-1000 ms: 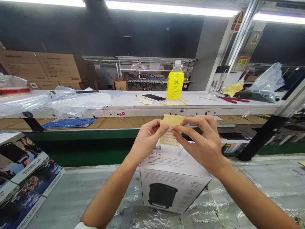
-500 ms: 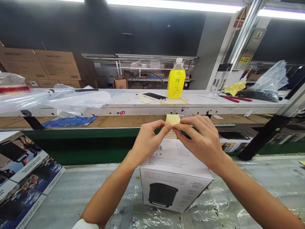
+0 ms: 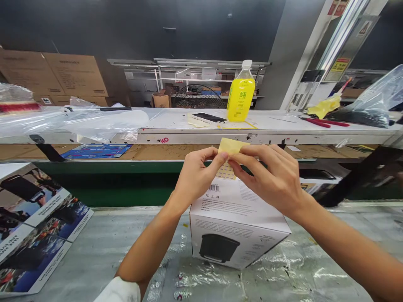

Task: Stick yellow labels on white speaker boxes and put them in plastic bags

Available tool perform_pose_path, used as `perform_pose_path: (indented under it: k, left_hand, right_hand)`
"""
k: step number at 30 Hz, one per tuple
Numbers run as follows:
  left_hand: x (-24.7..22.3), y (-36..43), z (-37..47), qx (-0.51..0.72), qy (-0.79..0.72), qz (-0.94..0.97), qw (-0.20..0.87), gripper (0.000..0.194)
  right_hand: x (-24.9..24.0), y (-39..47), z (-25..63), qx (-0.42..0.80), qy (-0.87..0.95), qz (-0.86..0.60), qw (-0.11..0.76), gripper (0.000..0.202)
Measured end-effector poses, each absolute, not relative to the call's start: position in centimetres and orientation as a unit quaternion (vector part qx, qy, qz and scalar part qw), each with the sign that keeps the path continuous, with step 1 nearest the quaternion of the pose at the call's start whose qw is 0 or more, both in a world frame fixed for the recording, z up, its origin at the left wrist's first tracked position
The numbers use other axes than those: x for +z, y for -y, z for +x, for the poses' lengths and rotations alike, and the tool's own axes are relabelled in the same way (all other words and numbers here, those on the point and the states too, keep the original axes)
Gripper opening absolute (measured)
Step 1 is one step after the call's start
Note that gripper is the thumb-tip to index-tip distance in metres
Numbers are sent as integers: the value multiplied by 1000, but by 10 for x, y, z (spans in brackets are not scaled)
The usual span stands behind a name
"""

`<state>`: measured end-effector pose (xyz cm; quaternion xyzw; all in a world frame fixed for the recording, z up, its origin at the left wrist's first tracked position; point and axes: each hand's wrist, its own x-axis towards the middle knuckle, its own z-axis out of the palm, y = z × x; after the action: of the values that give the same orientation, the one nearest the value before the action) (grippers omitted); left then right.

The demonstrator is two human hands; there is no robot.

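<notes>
Above a white printed box (image 3: 239,214), both hands pinch a yellow sheet of small stickers (image 3: 231,147). My left hand (image 3: 198,176) is closed with thumb and forefinger on the sheet's left side. My right hand (image 3: 270,176) is closed on its right side, fingertips close to the left ones. The sheet's upper part folds back, and its lower part shows rows of tiny printed labels facing me. Whether a single sticker is between the fingertips is too small to tell. The box stands upright, with a black product pictured on its front and a barcode on top.
Large picture-printed boxes (image 3: 34,230) stand at the left on the plastic-covered bench (image 3: 126,243). The white shelf (image 3: 176,119) ahead holds a yellow drink bottle (image 3: 241,94), a phone (image 3: 209,118), red-handled pliers (image 3: 324,122) and clear plastic bags. Brown cartons (image 3: 72,75) are stacked behind it.
The yellow sheet has opened out wider above my fingers, and its printed rows show below them. My right hand has shifted slightly right. The whole view has moved a little.
</notes>
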<state>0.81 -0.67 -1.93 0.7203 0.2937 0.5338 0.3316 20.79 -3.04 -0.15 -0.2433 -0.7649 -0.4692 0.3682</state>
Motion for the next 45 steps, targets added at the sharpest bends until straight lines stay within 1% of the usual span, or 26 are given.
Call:
perform_pose_path:
  k: [4, 9, 12, 15, 20, 24, 29, 33, 36, 37, 38, 40, 41, 43, 45]
  left_hand:
    - [-19, 7, 7, 530, -307, 720, 327, 34]
    - [-18, 7, 8, 540, -319, 717, 304, 39]
    - [-18, 6, 8, 543, -322, 720, 290, 43]
    - [-19, 6, 8, 545, -321, 735, 246, 39]
    - [-24, 8, 10, 560, -320, 749, 148, 34]
    - [-24, 8, 10, 569, -315, 750, 119, 35]
    - [-23, 11, 10, 570, -335, 738, 138, 35]
    - [-20, 12, 10, 563, -343, 724, 200, 39]
    - [-21, 8, 5, 555, -338, 713, 263, 40]
    - [-24, 5, 2, 563, -333, 700, 287, 39]
    - [-27, 2, -2, 581, -324, 678, 312, 38]
    - [-40, -4, -10, 640, -286, 610, 370, 34]
    - [-48, -5, -13, 674, -259, 565, 399, 33]
    - [-67, -1, -16, 717, -211, 481, 458, 35]
    - [-85, 11, -14, 717, -197, 429, 513, 40]
  right_hand:
    - [-4, 29, 208, -468, 769, -234, 366, 18]
    - [-3, 27, 207, -473, 774, -207, 367, 15]
    - [-1, 26, 205, -466, 771, -223, 373, 12]
    - [-2, 26, 204, -450, 764, -258, 384, 12]
    - [-2, 27, 203, -439, 770, -264, 380, 10]
    - [-2, 27, 205, -450, 772, -243, 377, 11]
    - [-6, 26, 210, -443, 791, -205, 369, 25]
    - [-6, 23, 210, -423, 811, -177, 364, 20]
    - [-4, 26, 205, -403, 812, -196, 374, 13]
    - [-4, 29, 203, -371, 813, -214, 393, 12]
    - [-3, 33, 201, -315, 818, -236, 418, 11]
    - [-2, 44, 199, -138, 832, -287, 455, 11]
    - [-1, 48, 200, -37, 835, -312, 451, 10]
    - [-2, 53, 203, 129, 833, -360, 400, 8]
    - [-4, 50, 207, 226, 828, -396, 326, 8]
